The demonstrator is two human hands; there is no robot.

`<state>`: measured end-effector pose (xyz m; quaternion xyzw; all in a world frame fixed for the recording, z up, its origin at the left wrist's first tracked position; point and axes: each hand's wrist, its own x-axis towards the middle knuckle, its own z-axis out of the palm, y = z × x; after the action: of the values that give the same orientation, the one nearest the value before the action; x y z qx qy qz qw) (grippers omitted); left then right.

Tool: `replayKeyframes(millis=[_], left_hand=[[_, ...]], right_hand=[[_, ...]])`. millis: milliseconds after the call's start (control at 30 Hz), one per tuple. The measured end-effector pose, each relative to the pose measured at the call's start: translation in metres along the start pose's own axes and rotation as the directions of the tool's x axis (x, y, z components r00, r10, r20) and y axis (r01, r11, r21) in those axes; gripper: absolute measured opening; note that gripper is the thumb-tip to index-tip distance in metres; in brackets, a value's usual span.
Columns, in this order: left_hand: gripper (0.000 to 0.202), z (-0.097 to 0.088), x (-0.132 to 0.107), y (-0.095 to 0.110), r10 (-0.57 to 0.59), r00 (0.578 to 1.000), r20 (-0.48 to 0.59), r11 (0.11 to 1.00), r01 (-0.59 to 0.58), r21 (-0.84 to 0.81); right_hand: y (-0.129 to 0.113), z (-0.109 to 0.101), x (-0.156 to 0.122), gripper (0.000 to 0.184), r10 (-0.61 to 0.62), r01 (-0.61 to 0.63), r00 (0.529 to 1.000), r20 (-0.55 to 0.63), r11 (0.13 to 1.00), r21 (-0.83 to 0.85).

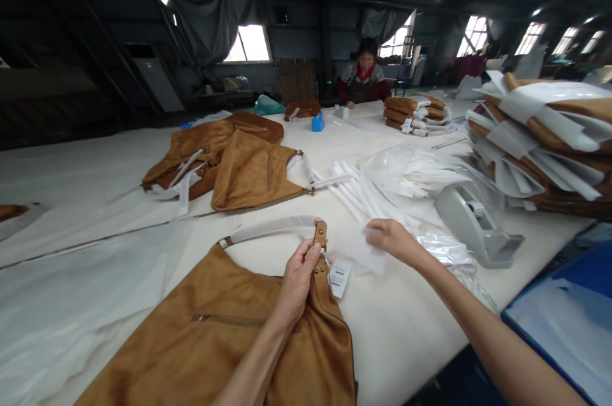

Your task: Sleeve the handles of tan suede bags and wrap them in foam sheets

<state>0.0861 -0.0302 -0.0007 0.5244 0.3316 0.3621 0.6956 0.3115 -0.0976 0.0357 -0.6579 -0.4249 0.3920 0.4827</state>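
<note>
Head view: a big brown bag (pixel 191 355) lies at the front of the white desk (pixel 396 342). The left hand (pixel 297 278) has its grip pinching the strap end (pixel 320 232), near a white tag (pixel 339 278). The right hand (pixel 393 240) pinches a thin, blurry white sheet (pixel 354 250).

A white table (pixel 392 336) bears brown bags (pixel 205 348) and a tape dispenser (pixel 471 221).

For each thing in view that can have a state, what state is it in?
Left hand: closed on the strap end
Right hand: pinching a thin white sheet, blurred
Near bag: lying on the table
Handle: wrapped in white
Paper tag: attached beside the strap end
White strips: lying loosely bunched
Stacked bags: piled, white wrapping showing
</note>
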Motion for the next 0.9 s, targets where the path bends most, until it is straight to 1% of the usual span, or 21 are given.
replayKeyframes(millis=[67, 167, 233, 300, 367, 433, 467, 500, 567, 633, 700, 733, 800, 833, 867, 900], left_hand=[[0.044, -0.003, 0.002, -0.002, 0.075, 0.997, -0.024, 0.994, -0.073, 0.083], [0.042, -0.005, 0.006, -0.004, 0.194, 0.979, -0.067, 0.952, -0.172, 0.252], [0.042, -0.006, 0.007, -0.005, 0.220, 0.972, -0.079, 0.927, -0.183, 0.326], [0.043, -0.006, 0.008, -0.005, 0.219, 0.973, -0.080, 0.915, -0.176, 0.364], [0.044, -0.007, 0.008, -0.005, 0.218, 0.973, -0.077, 0.906, -0.172, 0.386], [0.043, -0.007, 0.008, -0.007, 0.219, 0.973, -0.071, 0.895, -0.172, 0.412], [0.042, -0.006, 0.009, -0.008, 0.218, 0.974, -0.064, 0.887, -0.170, 0.429], [0.040, -0.006, 0.009, -0.010, 0.218, 0.975, -0.054, 0.877, -0.171, 0.450], [0.038, -0.004, 0.010, -0.012, 0.242, 0.970, -0.038, 0.847, -0.192, 0.496], [0.041, -0.002, 0.011, -0.011, 0.298, 0.954, -0.025, 0.816, -0.241, 0.525], [0.056, -0.005, 0.010, -0.006, 0.319, 0.947, -0.026, 0.819, -0.262, 0.511], [0.067, -0.008, 0.010, -0.002, 0.315, 0.948, -0.051, 0.833, -0.251, 0.494], [0.084, -0.016, 0.010, 0.010, 0.304, 0.937, -0.172, 0.871, -0.201, 0.448], [0.084, -0.021, 0.010, 0.016, 0.280, 0.933, -0.226, 0.894, -0.167, 0.416], [0.079, -0.025, 0.011, 0.021, 0.236, 0.940, -0.246, 0.916, -0.131, 0.379], [0.071, -0.028, 0.013, 0.027, 0.178, 0.957, -0.230, 0.936, -0.093, 0.338]], right_hand=[[-0.006, 0.017, 0.011, 0.009, 0.000, -0.002, 0.997, 0.073, 1.000, 0.021], [-0.013, 0.043, 0.021, 0.013, 0.003, -0.027, 0.982, 0.189, 0.992, 0.121], [-0.014, 0.056, 0.024, 0.017, 0.007, -0.063, 0.967, 0.256, 0.975, 0.212], [-0.012, 0.064, 0.024, 0.022, 0.006, -0.097, 0.956, 0.294, 0.950, 0.297], [-0.006, 0.069, 0.021, 0.024, -0.012, -0.142, 0.944, 0.330, 0.888, 0.438], [0.000, 0.073, 0.016, 0.026, -0.050, -0.190, 0.931, 0.362, 0.781, 0.595], [0.002, 0.075, 0.014, 0.027, -0.070, -0.203, 0.928, 0.367, 0.730, 0.653], [0.003, 0.077, 0.011, 0.029, -0.083, -0.202, 0.930, 0.358, 0.698, 0.686], [0.003, 0.080, 0.008, 0.032, -0.077, -0.175, 0.945, 0.317, 0.700, 0.692], [0.000, 0.084, 0.006, 0.033, -0.046, -0.161, 0.961, 0.273, 0.711, 0.685], [-0.001, 0.087, 0.006, 0.032, -0.021, -0.161, 0.969, 0.245, 0.700, 0.696], [0.000, 0.088, 0.006, 0.032, -0.016, -0.159, 0.972, 0.234, 0.689, 0.707], [0.001, 0.089, 0.007, 0.035, -0.016, -0.156, 0.975, 0.223, 0.669, 0.727], [0.002, 0.089, 0.007, 0.037, -0.015, -0.158, 0.975, 0.224, 0.660, 0.734], [0.002, 0.089, 0.008, 0.037, -0.010, -0.164, 0.974, 0.225, 0.653, 0.740], [0.003, 0.089, 0.008, 0.037, -0.001, -0.172, 0.974, 0.226, 0.646, 0.744]])
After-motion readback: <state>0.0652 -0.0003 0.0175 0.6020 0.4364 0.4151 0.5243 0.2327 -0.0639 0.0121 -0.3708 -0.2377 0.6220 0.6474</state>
